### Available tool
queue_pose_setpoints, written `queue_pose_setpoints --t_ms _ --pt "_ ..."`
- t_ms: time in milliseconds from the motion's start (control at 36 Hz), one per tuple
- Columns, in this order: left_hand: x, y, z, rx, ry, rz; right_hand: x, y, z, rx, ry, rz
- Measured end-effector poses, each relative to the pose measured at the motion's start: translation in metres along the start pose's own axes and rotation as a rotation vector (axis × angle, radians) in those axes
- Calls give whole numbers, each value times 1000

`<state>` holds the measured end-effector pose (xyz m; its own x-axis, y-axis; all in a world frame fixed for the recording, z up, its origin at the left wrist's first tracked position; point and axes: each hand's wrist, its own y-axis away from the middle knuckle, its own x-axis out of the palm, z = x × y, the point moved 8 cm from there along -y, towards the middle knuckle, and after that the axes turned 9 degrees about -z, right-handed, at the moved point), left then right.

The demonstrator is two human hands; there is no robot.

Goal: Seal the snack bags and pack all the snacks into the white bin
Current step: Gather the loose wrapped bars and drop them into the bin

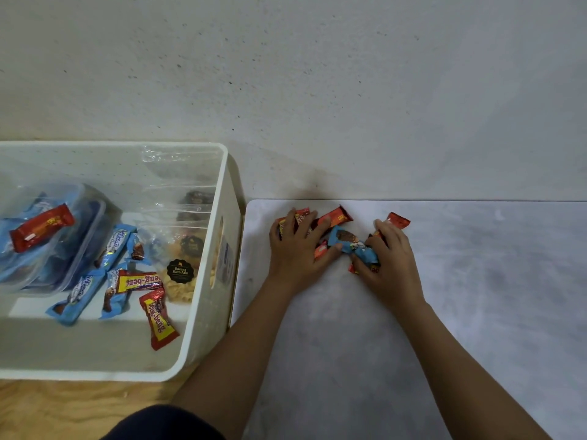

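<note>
Dark cloth (165, 422) fills the bottom edge, cut off by the frame, so what it belongs to is unclear. Both bare forearms reach forward over a grey mat (444, 296). The left hand (292, 249) lies with spread, nearly straight fingers pressed on red snack bars (335, 217), hiding most of them; how many sit beneath it cannot be told. The right hand (392, 262) curls its fingers round one end of a blue snack pack (349, 242), which lies between the two hands and touches the left thumb. More red wrappers poke out around and under the right hand, only their corners showing.

Left of the mat, just beside it, stands the white bin (226, 185), its near-left part cut off. Inside, clear zip bags (181, 265) lean against its right wall; their top seams are too faint to judge. Loose blue packs (79, 293) and red Beng-beng bars (157, 322) lie on the bottom, beside a clear tub (79, 249) with blurred blue contents.
</note>
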<state>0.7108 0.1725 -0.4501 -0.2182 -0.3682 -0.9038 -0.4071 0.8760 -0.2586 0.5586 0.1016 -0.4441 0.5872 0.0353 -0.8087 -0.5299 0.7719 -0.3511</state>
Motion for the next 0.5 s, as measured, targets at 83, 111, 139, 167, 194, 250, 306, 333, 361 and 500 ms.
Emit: queue_pose_setpoints --t_ms 83,111,139,167,194,250,306,333,361,500 --pt "-6 6 3 -7 -13 -61 -5 3 0 36 18 -32" --pt "-6 8 3 -4 -17 -64 -7 4 1 27 32 -42" --pt "-7 10 4 -6 -16 -59 -8 5 3 13 44 -50" --pt "-7 11 4 -8 -14 -59 -9 5 5 0 51 -54" --pt "-9 12 4 -8 -15 -67 -10 6 6 -10 55 -57" --pt "-11 14 4 14 -37 -113 -11 7 7 -18 56 -61" --pt "-14 15 4 34 -56 -178 -9 10 6 -18 54 -59" --pt "-15 16 4 40 -54 -209 -8 12 6 -9 54 -52" --pt "-17 16 4 44 -47 -238 -7 14 5 9 51 -39" --pt "-20 18 6 38 -36 -333 -10 20 3 98 -60 0"
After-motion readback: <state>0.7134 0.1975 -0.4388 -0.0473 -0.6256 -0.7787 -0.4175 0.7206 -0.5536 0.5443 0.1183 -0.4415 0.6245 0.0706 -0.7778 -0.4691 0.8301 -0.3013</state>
